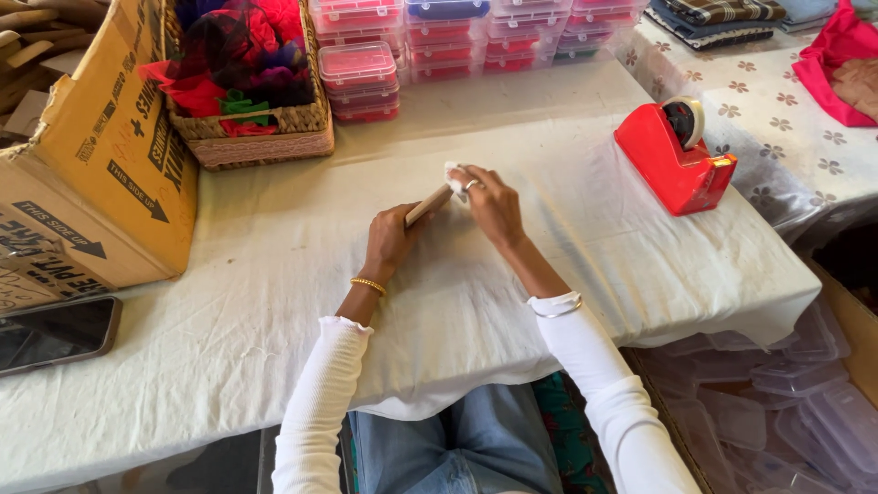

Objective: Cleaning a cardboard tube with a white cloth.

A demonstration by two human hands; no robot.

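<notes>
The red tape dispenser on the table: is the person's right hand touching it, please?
Apart. The head view shows the right hand at the white piece, with bare white tablecloth between it and the red tape dispenser.

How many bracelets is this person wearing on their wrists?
2. A gold beaded bracelet sits on the left wrist, and a thin silver bangle lies over the white cuff on the right wrist. Others could be hidden under the sleeves.
</notes>
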